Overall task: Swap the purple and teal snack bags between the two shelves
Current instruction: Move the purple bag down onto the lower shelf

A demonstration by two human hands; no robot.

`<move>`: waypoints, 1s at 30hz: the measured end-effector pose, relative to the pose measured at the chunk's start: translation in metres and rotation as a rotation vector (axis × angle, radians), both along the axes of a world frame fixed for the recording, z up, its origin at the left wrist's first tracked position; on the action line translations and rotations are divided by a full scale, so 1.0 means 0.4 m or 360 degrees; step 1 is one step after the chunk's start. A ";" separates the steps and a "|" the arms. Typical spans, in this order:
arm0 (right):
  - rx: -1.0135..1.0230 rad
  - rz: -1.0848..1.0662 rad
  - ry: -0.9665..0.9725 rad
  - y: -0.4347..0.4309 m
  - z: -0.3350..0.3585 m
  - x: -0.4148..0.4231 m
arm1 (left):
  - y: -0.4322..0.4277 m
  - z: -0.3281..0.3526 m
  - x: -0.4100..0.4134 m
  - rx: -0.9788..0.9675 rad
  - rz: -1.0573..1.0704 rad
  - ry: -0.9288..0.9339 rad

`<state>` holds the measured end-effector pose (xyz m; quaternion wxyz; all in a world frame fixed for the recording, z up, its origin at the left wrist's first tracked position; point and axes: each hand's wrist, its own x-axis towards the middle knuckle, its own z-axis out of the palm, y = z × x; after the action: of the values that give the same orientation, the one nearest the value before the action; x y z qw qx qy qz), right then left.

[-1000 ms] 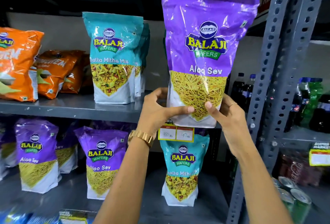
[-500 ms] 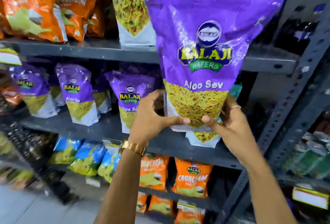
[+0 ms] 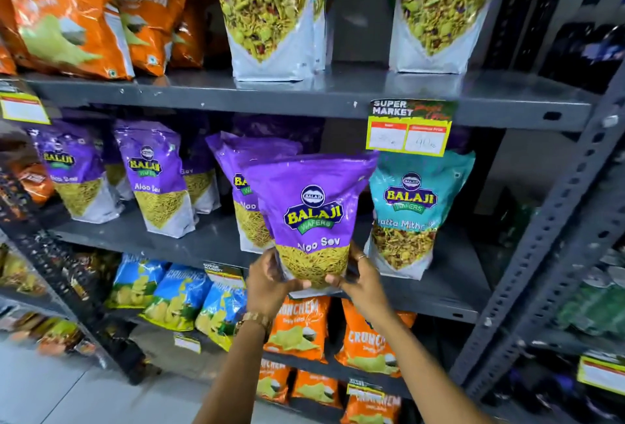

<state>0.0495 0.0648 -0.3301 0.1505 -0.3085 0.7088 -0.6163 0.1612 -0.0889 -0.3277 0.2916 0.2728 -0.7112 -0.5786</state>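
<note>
The fingers (image 3: 297,283) of both hands close on the bottom corners of one purple Aloo Sev bag (image 3: 313,217), thumbs across its front panel and the remaining digits hidden behind it. The left hand (image 3: 270,283) takes the lower left corner; the right hand (image 3: 363,280) takes the lower right. Holding it by the base keeps the tall, soft pouch upright with its label facing outward, ready to be stood on its flat bottom.

The bag hangs at the front edge of the middle shelf (image 3: 436,295), its base not yet seated. It overlaps another purple Aloo Sev bag (image 3: 236,166) behind it and sits just beside a teal Khatta Mitha bag (image 3: 417,210) on that shelf. Further purple bags stand to the left on the same level.

On the upper shelf (image 3: 304,97), two teal Khatta Mitha Mix bags (image 3: 267,14) stand upright. A yellow price tag (image 3: 409,127) hangs from its edge.

Judgement: the purple bag is being returned among its own kind; the teal bag on the middle shelf remains to be moved up.
</note>
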 end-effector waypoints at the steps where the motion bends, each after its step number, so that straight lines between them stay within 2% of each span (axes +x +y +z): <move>1: 0.0030 0.0023 -0.0004 -0.010 -0.014 -0.014 | -0.010 -0.023 -0.011 0.0011 0.0022 -0.0028; 4: 0.0089 0.0031 -0.0040 -0.031 -0.042 -0.046 | -0.036 -0.072 -0.053 -0.0023 0.0055 -0.0116; 11: 0.0243 0.0032 -0.0065 -0.082 -0.012 -0.098 | -0.065 -0.060 -0.129 -0.0085 0.0060 -0.0218; 19: 0.0482 0.0118 -0.0044 -0.112 0.025 -0.163 | -0.030 -0.046 -0.167 -0.0110 0.0243 -0.0176; 30: 0.0408 -0.0060 -0.0046 -0.119 -0.051 -0.172 | 0.008 -0.071 -0.195 -0.0094 0.0493 -0.0088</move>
<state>-0.0192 0.0173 -0.3504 0.1873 -0.2643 0.7852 -0.5278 0.0833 -0.0858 -0.3560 0.3656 0.3864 -0.6851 -0.4977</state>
